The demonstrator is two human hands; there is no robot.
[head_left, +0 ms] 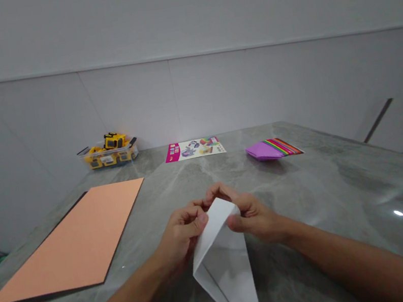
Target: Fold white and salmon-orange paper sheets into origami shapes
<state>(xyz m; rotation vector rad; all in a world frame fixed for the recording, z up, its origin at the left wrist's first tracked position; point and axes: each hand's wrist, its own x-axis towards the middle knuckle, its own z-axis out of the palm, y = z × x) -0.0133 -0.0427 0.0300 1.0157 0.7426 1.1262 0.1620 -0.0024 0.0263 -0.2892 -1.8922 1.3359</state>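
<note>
A folded sheet of white paper [229, 259] is held up in front of me, its far end narrowed and its near end running out of the bottom of the view. My left hand [184, 231] pinches its far left edge, thumb on top. On the far right corner, my right hand [251, 215] presses with the thumb while its fingers curl behind the paper. The fingertips of both hands come close together behind the far end, where the paper partly hides them. A crease or fold line runs along the near left part of the sheet.
On the grey marbled table [170, 192], a large orange sheet [73, 239] lies at left. Farther back stand a clear plastic box [110, 158] of yellow toy vehicles, a printed leaflet [195, 149] and a purple folded paper piece [265, 150] with rainbow stripes. A wall [215, 92] rises behind.
</note>
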